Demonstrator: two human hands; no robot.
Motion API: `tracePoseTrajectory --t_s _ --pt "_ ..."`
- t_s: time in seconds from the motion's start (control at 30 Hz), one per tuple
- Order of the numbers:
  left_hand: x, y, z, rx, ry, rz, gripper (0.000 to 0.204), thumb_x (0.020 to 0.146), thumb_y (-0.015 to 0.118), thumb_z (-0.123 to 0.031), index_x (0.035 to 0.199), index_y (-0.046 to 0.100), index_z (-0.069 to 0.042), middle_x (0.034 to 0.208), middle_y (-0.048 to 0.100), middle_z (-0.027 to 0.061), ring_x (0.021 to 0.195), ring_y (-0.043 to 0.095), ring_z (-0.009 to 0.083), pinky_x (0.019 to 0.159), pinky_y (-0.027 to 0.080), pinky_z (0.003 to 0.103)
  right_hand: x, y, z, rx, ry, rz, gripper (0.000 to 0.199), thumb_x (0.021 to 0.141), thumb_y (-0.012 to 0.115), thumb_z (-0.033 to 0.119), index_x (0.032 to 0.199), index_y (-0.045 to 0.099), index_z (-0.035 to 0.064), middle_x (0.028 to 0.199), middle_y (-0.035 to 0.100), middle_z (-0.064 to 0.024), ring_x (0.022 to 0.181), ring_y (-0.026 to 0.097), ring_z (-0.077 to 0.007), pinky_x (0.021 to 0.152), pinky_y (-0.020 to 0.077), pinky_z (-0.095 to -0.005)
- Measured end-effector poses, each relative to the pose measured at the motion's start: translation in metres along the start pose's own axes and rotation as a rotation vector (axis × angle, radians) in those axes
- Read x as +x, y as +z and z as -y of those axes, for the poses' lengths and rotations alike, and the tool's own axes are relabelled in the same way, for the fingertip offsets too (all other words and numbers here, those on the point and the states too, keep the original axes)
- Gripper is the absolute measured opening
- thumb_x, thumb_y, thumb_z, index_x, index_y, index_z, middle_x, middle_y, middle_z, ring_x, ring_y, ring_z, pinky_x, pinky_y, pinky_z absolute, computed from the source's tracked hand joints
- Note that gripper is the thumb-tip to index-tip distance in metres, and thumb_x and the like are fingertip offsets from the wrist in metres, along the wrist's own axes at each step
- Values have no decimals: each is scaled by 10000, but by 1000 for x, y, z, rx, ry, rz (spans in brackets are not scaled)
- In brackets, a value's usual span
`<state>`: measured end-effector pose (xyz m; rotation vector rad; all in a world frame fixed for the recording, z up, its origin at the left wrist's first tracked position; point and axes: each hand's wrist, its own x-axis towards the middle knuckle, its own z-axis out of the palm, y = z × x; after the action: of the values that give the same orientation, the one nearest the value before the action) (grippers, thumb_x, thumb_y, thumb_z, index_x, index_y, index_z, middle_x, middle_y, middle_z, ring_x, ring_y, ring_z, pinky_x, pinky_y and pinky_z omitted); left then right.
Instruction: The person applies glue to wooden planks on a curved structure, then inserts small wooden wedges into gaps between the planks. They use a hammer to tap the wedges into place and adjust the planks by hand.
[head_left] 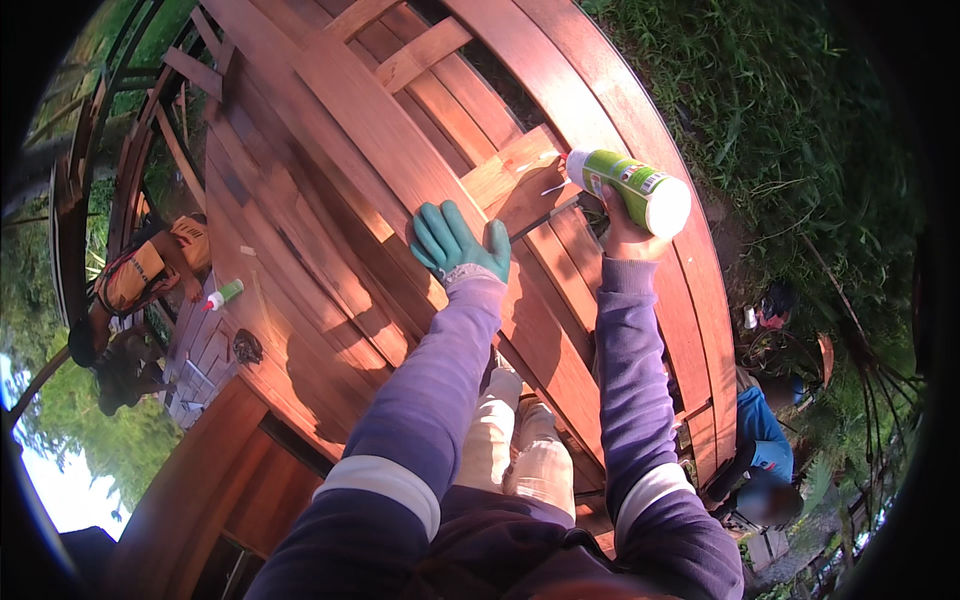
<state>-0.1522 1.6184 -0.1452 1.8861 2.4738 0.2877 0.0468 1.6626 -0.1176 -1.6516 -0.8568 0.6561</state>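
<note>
My left hand (455,242), in a green work glove, lies flat with fingers stretched out on a long reddish-brown wooden board (370,110). My bare right hand (628,232) is wrapped round a white and green squeeze bottle (628,180). The bottle is tilted, its red-tipped nozzle pointing left over a short wooden crosspiece (510,172). White streaks like glue show on the wood close to the nozzle. Below the nozzle, a thin dark bar runs between the boards, partly hidden by my right hand.
Curved outer planks (660,140) edge the deck, with grass (780,120) beyond. Gaps open between boards and crosspieces. A second green and white bottle (225,294) lies at left. One person in orange (165,260) is at far left, another in blue (763,435) at lower right.
</note>
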Motion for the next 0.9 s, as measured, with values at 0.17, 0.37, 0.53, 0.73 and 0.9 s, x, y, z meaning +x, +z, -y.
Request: tracePoseTrajectory --t_s 0.17,0.37,0.53,0.73,0.9 --pt "2 -2 0 -35 4 -46 659 831 681 -406 1309 447 -18 1388 389 213 1337 366 430 1089 324 613 -32 -35 1 716 332 -167 511 877 800 118 1311 562 -9 1258 645 -165 1127 660 -300 931 604 -475" --pt "-21 36 17 51 61 -117 721 895 659 -470 1415 450 -16 1534 361 246 1419 337 447 1150 285 597 -107 -107 2 1118 783 -288 425 951 689 133 1325 536 -1 1269 643 -162 1215 624 -335 985 576 -551" --pt "-17 72 35 108 8 -79 834 982 392 -710 1566 361 -115 1658 254 174 1495 267 420 1164 272 626 -177 -131 12 1260 923 -299 418 914 751 177 1288 608 60 1147 707 -91 1091 690 -237 821 624 -402" --pt "-1 80 56 161 92 -119 839 984 369 -715 1577 340 -121 1663 243 174 1500 257 421 1168 265 625 -203 -143 35 1293 899 -313 527 880 802 238 1328 583 65 1239 681 -119 1144 667 -285 959 560 -544" --pt "-1 84 53 232 101 -42 845 986 346 -721 1588 319 -128 1668 231 173 1505 248 423 1172 258 624 -211 -146 33 1285 851 -389 560 870 802 289 1337 590 65 1253 682 -106 1126 667 -259 963 548 -523"
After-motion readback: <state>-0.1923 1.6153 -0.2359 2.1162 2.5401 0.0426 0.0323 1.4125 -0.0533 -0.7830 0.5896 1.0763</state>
